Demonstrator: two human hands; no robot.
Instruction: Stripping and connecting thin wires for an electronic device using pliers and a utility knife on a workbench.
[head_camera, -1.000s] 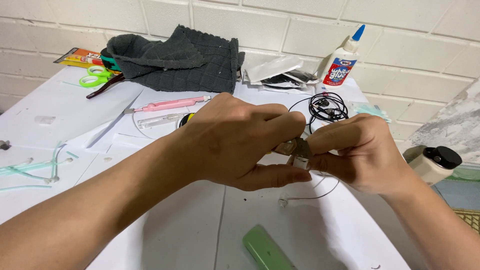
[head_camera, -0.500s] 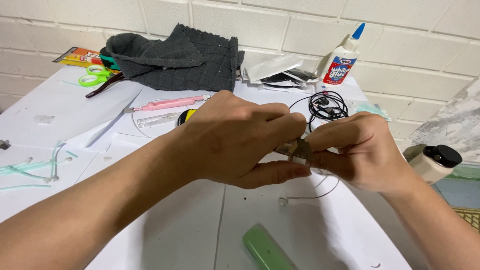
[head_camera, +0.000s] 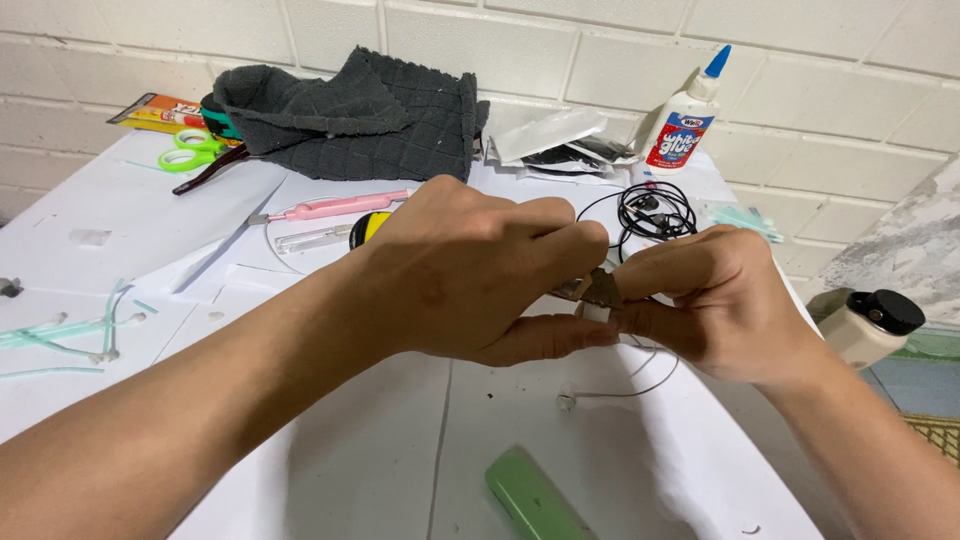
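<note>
Both hands meet above the middle of the white tabletop. The left hand comes in from the lower left, its fingers curled and its thumb stretched underneath, pinching a small piece from one side. The right hand pinches the same piece from the other side with thumb and forefinger. The piece is tiny, brownish and metallic on top with a white part below; most of it is hidden by the fingertips, so its exact shape cannot be told. A thin white wire hangs from under the hands, curves across the tabletop and ends in a small white plug near the front.

Just behind the hands lies a coil of black cable. Farther back a glue bottle with a blue tip stands against the brick wall, beside some clear plastic bags. A dark grey cloth is heaped at the back, with green-handled scissors to its left. A pink tool lies on paper between the cloth and the left hand. A green bar rests near the front edge, and a white jar with a black lid stands to the right, off the tabletop.
</note>
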